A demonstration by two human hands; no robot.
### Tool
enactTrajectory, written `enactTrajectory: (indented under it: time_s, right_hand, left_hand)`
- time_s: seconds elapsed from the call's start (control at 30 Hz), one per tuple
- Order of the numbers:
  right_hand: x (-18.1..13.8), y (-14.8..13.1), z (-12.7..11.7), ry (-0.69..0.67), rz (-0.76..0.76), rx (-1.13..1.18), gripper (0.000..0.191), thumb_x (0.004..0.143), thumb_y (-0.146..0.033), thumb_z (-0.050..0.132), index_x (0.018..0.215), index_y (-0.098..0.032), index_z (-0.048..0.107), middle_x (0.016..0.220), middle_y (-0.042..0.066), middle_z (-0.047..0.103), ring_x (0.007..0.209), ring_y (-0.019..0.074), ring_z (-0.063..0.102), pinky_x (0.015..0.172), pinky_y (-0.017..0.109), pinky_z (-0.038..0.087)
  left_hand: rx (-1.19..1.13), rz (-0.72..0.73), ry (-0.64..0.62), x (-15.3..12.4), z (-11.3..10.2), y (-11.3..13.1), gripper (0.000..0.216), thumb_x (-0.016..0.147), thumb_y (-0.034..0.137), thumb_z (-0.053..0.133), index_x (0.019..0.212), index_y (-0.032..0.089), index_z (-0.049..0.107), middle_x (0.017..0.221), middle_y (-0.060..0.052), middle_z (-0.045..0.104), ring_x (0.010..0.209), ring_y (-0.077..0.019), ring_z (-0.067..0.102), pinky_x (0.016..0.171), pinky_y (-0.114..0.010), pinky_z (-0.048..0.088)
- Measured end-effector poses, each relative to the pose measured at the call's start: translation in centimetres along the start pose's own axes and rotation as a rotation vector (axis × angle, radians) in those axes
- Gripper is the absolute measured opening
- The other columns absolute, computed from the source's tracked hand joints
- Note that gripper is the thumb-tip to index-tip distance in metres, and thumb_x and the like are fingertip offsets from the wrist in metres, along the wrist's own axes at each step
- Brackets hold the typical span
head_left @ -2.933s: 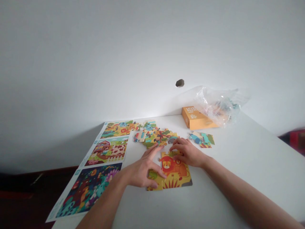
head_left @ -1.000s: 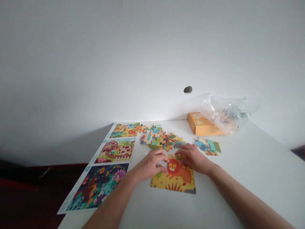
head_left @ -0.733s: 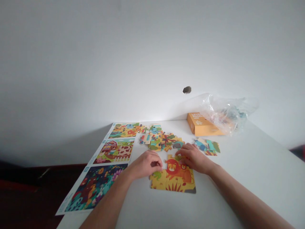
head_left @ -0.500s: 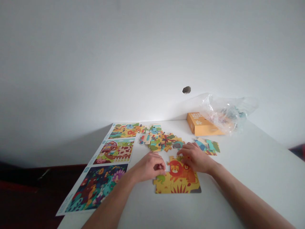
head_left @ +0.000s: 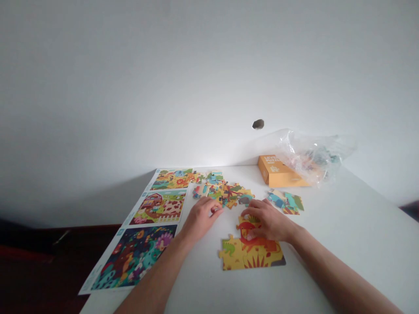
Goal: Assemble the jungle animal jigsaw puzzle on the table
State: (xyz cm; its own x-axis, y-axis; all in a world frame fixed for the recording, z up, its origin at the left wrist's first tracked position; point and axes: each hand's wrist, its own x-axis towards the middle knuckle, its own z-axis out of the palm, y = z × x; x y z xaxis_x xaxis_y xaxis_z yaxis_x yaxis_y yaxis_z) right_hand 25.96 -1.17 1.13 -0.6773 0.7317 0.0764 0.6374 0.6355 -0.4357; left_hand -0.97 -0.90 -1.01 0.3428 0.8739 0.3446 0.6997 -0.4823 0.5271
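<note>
The puzzle (head_left: 252,257), a joined patch of yellow pieces with an orange lion on it, lies flat on the table (head_left: 343,235) right in front of me. My right hand (head_left: 269,221) rests on its far half, palm down and fingers spread loose, covering the lion's head. It closes on nothing and only lies on the cardboard.

My left hand (head_left: 200,219) is off the puzzle, to its left and a little beyond its far edge. The fingers are drawn in toward the thumb, and their tips sit at the near edge of the pile (head_left: 229,192), the heap of loose pieces just beyond the puzzle. A reddish spot shows between thumb and forefinger, but I cannot tell whether I have a piece pinched there or am only touching one.

A few blue pieces (head_left: 286,202) lie apart from the pile, beyond the puzzle and to its right. Further off that way stands the box (head_left: 278,173), with the bag (head_left: 314,155) of clear plastic against its right side. Left of the puzzle, past my left forearm, the sheet (head_left: 153,208) with three printed scenes runs along the table's edge.
</note>
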Motion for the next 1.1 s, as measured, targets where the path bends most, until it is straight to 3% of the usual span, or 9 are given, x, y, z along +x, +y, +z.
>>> enactTrajectory:
  time_s: [0.03,0.1,0.17,0.4,0.5,0.67,0.8,0.9,1.1]
  right_hand:
    - [-0.1,0.0,-0.2,-0.007,-0.001,-0.002,0.044,0.077,-0.052,0.073,0.111,-0.026,0.065,0.103,0.005,0.06,0.096,0.0227,0.059,0.086,0.037,0.038]
    - [-0.2,0.1,-0.4,-0.013,-0.005,-0.011,0.043,0.077,-0.05,0.074,0.11,-0.026,0.065,0.103,0.006,0.06,0.096,0.0227,0.059,0.086,0.037,0.038]
    - [-0.3,0.2,-0.6,-0.009,-0.008,-0.02,0.043,0.076,-0.048,0.075,0.111,-0.025,0.065,0.104,0.006,0.06,0.095,0.0228,0.06,0.086,0.037,0.038]
    - [-0.4,0.1,-0.7,0.005,-0.024,-0.021,0.039,0.077,-0.046,0.073,0.109,-0.024,0.065,0.102,0.006,0.062,0.095,0.0232,0.06,0.085,0.038,0.038]
    - [-0.4,0.1,-0.7,0.011,-0.029,-0.019,0.04,0.077,-0.046,0.073,0.109,-0.024,0.066,0.101,0.006,0.062,0.094,0.0233,0.06,0.085,0.037,0.038]
    - [-0.4,0.2,-0.5,0.019,-0.032,-0.019,0.036,0.078,-0.042,0.073,0.108,-0.024,0.066,0.102,0.006,0.062,0.095,0.0231,0.06,0.086,0.038,0.037]
    - [-0.3,0.2,-0.5,0.021,-0.026,-0.02,0.037,0.077,-0.042,0.074,0.109,-0.025,0.066,0.102,0.005,0.061,0.096,0.0231,0.059,0.086,0.038,0.037]
    - [-0.3,0.3,-0.5,0.017,-0.014,-0.018,0.041,0.076,-0.046,0.075,0.11,-0.025,0.066,0.104,0.006,0.06,0.096,0.0231,0.059,0.086,0.037,0.038]
    - [-0.4,0.9,-0.4,0.026,0.034,-0.033,0.044,0.076,-0.049,0.075,0.112,-0.026,0.066,0.105,0.007,0.06,0.097,0.0239,0.059,0.088,0.038,0.039]
  left_hand:
    - [0.064,-0.033,0.071,0.1,0.0,-0.5,0.012,0.086,0.029,0.065,0.092,0.019,0.066,0.091,-0.005,0.062,0.094,-0.021,0.059,0.089,-0.035,0.048]
    - [0.176,-0.093,0.171,0.2,0.2,-1.4,0.04,0.076,0.037,0.075,0.11,0.02,0.064,0.107,-0.008,0.059,0.11,-0.0283,0.053,0.099,-0.044,0.044]
    - [0.24,-0.141,0.196,0.2,0.4,-2.2,0.056,0.071,0.042,0.078,0.12,0.021,0.06,0.116,-0.011,0.055,0.116,-0.0318,0.05,0.102,-0.047,0.043]
    - [0.313,-0.166,0.133,0.3,0.6,-3.0,0.061,0.075,0.045,0.073,0.13,0.025,0.057,0.122,-0.011,0.047,0.122,-0.0325,0.046,0.106,-0.049,0.039]
    - [0.303,-0.201,0.131,0.4,0.6,-3.2,0.058,0.073,0.047,0.075,0.126,0.029,0.059,0.123,-0.01,0.043,0.124,-0.0336,0.044,0.106,-0.05,0.039]
    - [0.243,-0.219,0.183,0.5,0.7,-3.3,0.052,0.066,0.046,0.079,0.11,0.024,0.062,0.119,-0.01,0.042,0.122,-0.0332,0.044,0.103,-0.05,0.042]
    - [0.183,-0.161,0.223,0.7,0.6,-2.9,0.051,0.063,0.039,0.081,0.104,0.023,0.056,0.114,-0.008,0.049,0.119,-0.0304,0.048,0.103,-0.048,0.043]
    - [0.04,-0.14,0.173,0.6,0.7,-2.5,0.053,0.068,0.035,0.078,0.111,0.024,0.049,0.111,-0.006,0.058,0.114,-0.0265,0.055,0.099,-0.043,0.046]
    - [-0.259,-0.15,-0.063,-0.1,0.4,-1.4,0.06,0.07,0.036,0.078,0.119,0.024,0.044,0.112,-0.003,0.062,0.101,-0.02,0.063,0.088,-0.032,0.051]
